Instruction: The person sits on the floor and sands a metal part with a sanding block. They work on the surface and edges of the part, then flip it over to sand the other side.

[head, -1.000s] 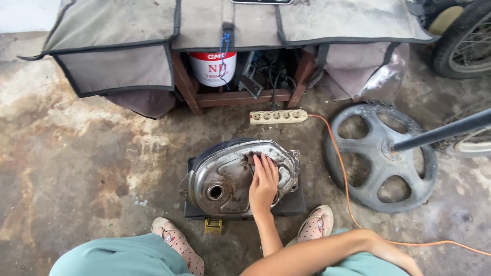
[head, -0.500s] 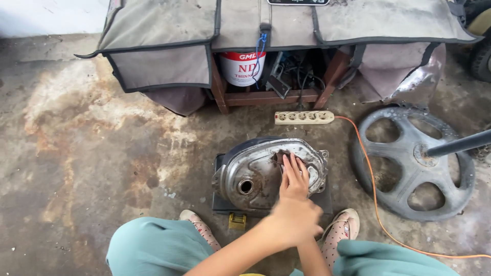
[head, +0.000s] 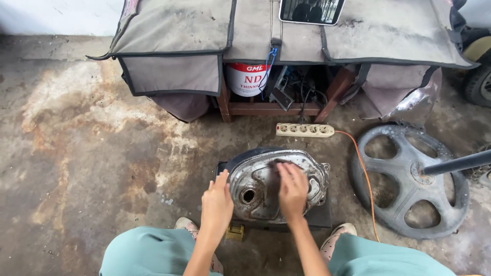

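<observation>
- The fingers of the right hand (head: 292, 188) are lying flat and stretched on the top of the metal tank (head: 276, 185), pressing on something dark under the fingertips. It is probably a small rubbing pad or cloth, but I cannot tell what it is exactly, because the fingers are covering it.
- The left hand (head: 217, 203) is resting with loose, half-open fingers at the left edge of the tank. It seems to be steadying the tank while the other hand is working. I cannot tell if it is really gripping the rim.
- The tank is lying on a dark flat base (head: 319, 217) on the concrete floor (head: 92, 153), just in front of the knees in green trousers (head: 148, 253), so both hands are reaching it easily. Its round filler hole (head: 248, 196) is facing up.
- A small yellow object (head: 235, 232) is sitting at the front of the base; its kind is too small to read.
- Further away, a power strip (head: 305, 130) with an orange cable (head: 367, 184) is lying near a grey wheel (head: 409, 181).
- Behind, a grey cover (head: 266, 30) is hiding most of a wooden stand (head: 271, 108) and a white bucket (head: 247, 79).
</observation>
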